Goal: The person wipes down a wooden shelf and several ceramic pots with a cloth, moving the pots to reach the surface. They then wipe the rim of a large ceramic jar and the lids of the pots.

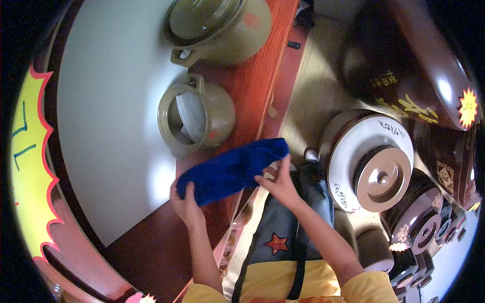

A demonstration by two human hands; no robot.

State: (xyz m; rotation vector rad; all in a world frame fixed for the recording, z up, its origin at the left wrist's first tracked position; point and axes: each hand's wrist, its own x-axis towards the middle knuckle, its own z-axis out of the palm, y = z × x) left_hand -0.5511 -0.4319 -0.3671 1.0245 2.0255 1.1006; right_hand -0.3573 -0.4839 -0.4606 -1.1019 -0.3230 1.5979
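Note:
A folded blue cloth (230, 170) is stretched between my two hands, in front of a red wooden shelf. My left hand (188, 204) grips its lower left end, thumb on the near face. At the right end, my right hand (279, 182) pinches the cloth between thumb and fingers. Just beyond the cloth sits an open olive-green pot (217, 118) with something whitish inside. Farther up, a larger olive pot (250, 35) has its lid on.
A white jar (343, 174) with a brown lid stands on the right, near several dark brown jars (422, 197). A large dark vessel (404, 65) is at upper right. A yellow sign (33, 166) with a red edge is at far left.

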